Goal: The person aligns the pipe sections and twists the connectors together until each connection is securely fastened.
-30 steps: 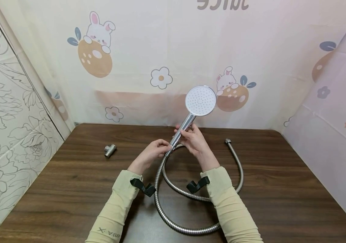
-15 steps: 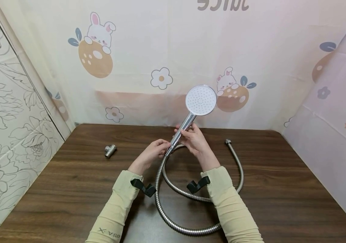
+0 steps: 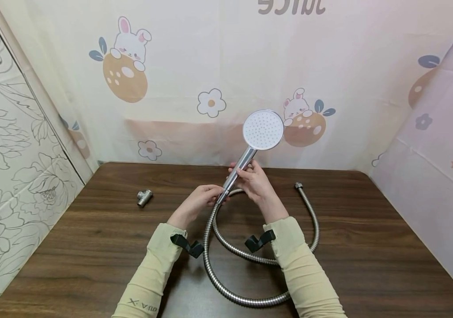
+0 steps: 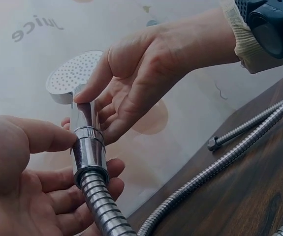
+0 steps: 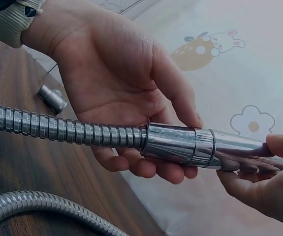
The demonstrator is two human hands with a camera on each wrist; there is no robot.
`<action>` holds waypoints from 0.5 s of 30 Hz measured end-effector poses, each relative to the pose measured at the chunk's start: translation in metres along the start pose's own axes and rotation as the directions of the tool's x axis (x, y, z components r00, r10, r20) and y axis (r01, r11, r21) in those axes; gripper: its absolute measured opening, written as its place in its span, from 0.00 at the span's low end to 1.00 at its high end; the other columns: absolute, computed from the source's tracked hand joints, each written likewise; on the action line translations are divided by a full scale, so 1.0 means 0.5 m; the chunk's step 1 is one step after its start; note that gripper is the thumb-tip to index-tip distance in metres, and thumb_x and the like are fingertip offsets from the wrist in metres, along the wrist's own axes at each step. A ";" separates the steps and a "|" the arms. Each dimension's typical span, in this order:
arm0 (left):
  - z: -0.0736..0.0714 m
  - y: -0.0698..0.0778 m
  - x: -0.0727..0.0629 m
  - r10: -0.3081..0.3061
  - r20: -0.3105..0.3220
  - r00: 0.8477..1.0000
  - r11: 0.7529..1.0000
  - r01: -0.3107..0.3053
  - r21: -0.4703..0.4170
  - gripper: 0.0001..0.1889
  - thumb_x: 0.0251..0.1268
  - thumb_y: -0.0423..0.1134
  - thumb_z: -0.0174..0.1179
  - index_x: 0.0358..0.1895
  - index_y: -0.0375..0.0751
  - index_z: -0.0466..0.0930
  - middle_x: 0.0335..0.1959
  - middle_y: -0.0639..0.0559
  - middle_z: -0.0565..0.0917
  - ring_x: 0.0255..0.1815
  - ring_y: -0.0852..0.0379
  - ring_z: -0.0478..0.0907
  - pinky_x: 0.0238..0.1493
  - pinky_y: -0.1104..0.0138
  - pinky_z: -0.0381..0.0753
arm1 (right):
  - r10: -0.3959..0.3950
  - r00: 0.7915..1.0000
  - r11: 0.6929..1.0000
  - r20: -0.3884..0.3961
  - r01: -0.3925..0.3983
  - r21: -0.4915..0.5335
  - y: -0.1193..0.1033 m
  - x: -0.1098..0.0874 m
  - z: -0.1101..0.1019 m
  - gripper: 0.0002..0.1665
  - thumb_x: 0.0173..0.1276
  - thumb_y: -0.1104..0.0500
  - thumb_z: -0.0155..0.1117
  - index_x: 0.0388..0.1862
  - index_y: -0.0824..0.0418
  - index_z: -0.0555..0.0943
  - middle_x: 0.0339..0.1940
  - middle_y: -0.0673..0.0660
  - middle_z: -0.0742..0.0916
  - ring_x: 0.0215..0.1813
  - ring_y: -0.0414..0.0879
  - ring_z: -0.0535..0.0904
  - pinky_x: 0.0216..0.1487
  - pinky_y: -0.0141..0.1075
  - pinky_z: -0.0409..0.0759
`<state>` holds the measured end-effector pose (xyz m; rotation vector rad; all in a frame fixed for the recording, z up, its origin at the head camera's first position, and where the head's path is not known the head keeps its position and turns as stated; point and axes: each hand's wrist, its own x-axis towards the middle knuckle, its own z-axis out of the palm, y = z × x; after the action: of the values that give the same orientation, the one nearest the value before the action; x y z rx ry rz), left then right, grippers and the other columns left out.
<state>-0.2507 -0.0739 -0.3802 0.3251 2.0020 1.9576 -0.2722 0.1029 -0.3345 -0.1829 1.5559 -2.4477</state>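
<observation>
A chrome shower head point(image 3: 263, 130) with a round white face is held up, tilted, above the table. My right hand point(image 3: 255, 185) grips its handle point(image 3: 237, 173), thumb in front and fingers behind. Just below, my left hand point(image 5: 116, 83) holds the smooth chrome hose connector point(image 5: 173, 142), its thumb near the ringed joint and its fingers curled underneath. Connector and handle meet end to end at that joint point(image 4: 89, 132). From the connector a ribbed metal hose point(image 3: 214, 274) runs down and loops over the table.
The hose's free end, with a small nut point(image 3: 298, 185), lies at the right on the dark wooden table point(image 3: 369, 247). A small chrome T-shaped fitting point(image 3: 145, 198) lies at the left. Behind the table hangs a printed curtain point(image 3: 179, 79).
The shower head has risen very slightly. My left fingers have shifted around the connector, and their tips now show on its far side. The right hand keeps its grip.
</observation>
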 end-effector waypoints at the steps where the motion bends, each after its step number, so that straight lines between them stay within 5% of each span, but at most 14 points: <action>1: 0.000 0.000 0.000 0.001 -0.006 1.000 1.000 -0.001 0.000 0.17 0.66 0.43 0.50 0.47 0.31 0.76 0.33 0.51 0.84 0.33 0.61 0.79 0.40 0.67 0.77 | 0.001 1.000 1.000 -0.002 -0.001 -0.002 0.000 0.000 0.000 0.29 0.70 0.71 0.42 0.67 0.57 0.52 0.45 0.54 0.78 0.59 0.56 0.70 0.60 0.50 0.67; 11: 0.000 -0.002 0.004 0.003 -0.024 1.000 1.000 -0.002 0.015 0.15 0.66 0.40 0.51 0.45 0.30 0.75 0.35 0.46 0.83 0.36 0.56 0.79 0.41 0.66 0.76 | 0.010 1.000 1.000 -0.017 -0.010 -0.001 0.004 -0.003 -0.002 0.28 0.70 0.71 0.42 0.66 0.58 0.53 0.57 0.65 0.71 0.51 0.49 0.75 0.58 0.49 0.69; 15: 0.001 -0.002 0.003 -0.005 -0.046 0.999 1.000 0.006 0.023 0.15 0.65 0.39 0.53 0.45 0.29 0.76 0.38 0.40 0.83 0.38 0.54 0.79 0.41 0.67 0.77 | 0.012 1.000 1.000 -0.012 -0.012 0.002 0.005 -0.004 -0.002 0.27 0.70 0.71 0.42 0.65 0.58 0.53 0.51 0.61 0.75 0.50 0.48 0.75 0.58 0.48 0.70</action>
<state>-0.2520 -0.0727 -0.3815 0.2830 2.0535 1.9566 -0.2701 0.1032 -0.3370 -0.1593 1.5550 -2.4454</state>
